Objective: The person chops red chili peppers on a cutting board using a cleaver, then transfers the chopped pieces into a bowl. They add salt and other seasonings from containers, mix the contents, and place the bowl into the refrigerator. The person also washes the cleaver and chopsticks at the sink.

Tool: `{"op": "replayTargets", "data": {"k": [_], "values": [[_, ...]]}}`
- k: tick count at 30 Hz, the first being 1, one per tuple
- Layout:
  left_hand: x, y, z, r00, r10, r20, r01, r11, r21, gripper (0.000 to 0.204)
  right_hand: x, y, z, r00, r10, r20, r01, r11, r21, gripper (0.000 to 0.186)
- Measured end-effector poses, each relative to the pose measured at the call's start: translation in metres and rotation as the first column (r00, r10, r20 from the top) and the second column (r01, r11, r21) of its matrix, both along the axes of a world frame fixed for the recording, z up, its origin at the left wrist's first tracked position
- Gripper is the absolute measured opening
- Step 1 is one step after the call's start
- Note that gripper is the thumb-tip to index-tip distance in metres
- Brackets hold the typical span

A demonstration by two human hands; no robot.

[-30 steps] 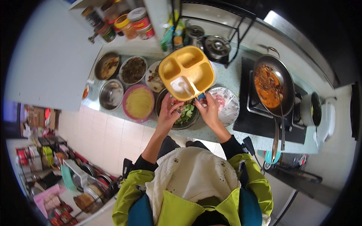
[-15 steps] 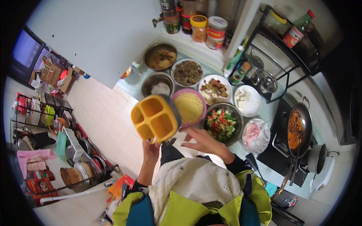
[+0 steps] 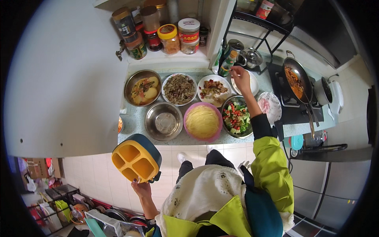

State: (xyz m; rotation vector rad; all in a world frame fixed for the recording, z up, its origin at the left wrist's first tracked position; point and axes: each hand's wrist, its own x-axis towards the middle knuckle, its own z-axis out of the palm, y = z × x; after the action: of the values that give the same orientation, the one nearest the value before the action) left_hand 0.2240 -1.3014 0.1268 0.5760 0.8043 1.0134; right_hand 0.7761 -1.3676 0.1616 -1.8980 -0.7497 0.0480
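My left hand grips the lower edge of a lunch box, yellow inside with several compartments and a dark blue outer shell. The box hangs tilted in front of the counter, and its compartments look bare. Far to the right my right hand reaches over a white plate, which it partly covers. Its fingers are curled together beside a green bottle; what they hold, if anything, is hidden. Below that forearm stands a steel bowl of chopped greens and red peppers.
On the counter are a pink bowl of yellow shreds, a steel bowl, a bowl with potatoes and several filled plates. A wok sits on the stove at right. The open cabinet door fills the left.
My right hand has moved from beside the lunch box to the white plate at the back right. The left hand has brought the box lower and left, and the view has shifted.
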Motion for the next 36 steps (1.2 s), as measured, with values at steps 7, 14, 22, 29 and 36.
{"op": "replayTargets", "data": {"k": [7, 14, 22, 29, 36], "values": [[0.041, -0.010, 0.011, 0.998, -0.034, 0.055, 0.036, 0.999, -0.034, 0.055, 0.029, 0.070, -0.023, 0.960, -0.039, 0.276, 0.179, 0.843, -0.507, 0.042], [0.088, -0.031, 0.021, 0.993, -0.066, 0.102, 0.074, 0.994, -0.078, 0.052, 0.037, 0.086, -0.049, 0.976, -0.134, 0.170, 0.210, 0.780, -0.590, 0.049], [0.145, -0.022, 0.029, 0.992, -0.080, -0.095, 0.098, 0.975, 0.202, 0.068, 0.076, 0.091, -0.094, 0.984, 0.044, 0.173, 0.080, 0.759, -0.646, 0.039], [0.162, -0.024, 0.053, 0.986, -0.038, -0.163, 0.079, 0.965, 0.250, 0.083, 0.059, 0.073, -0.085, 0.983, -0.004, 0.184, 0.110, 0.816, -0.568, 0.035], [0.166, -0.023, 0.047, 0.980, -0.019, -0.197, 0.079, 0.951, 0.300, 0.082, 0.064, 0.067, -0.094, 0.988, 0.102, 0.116, -0.036, 0.884, -0.466, 0.031]]}}
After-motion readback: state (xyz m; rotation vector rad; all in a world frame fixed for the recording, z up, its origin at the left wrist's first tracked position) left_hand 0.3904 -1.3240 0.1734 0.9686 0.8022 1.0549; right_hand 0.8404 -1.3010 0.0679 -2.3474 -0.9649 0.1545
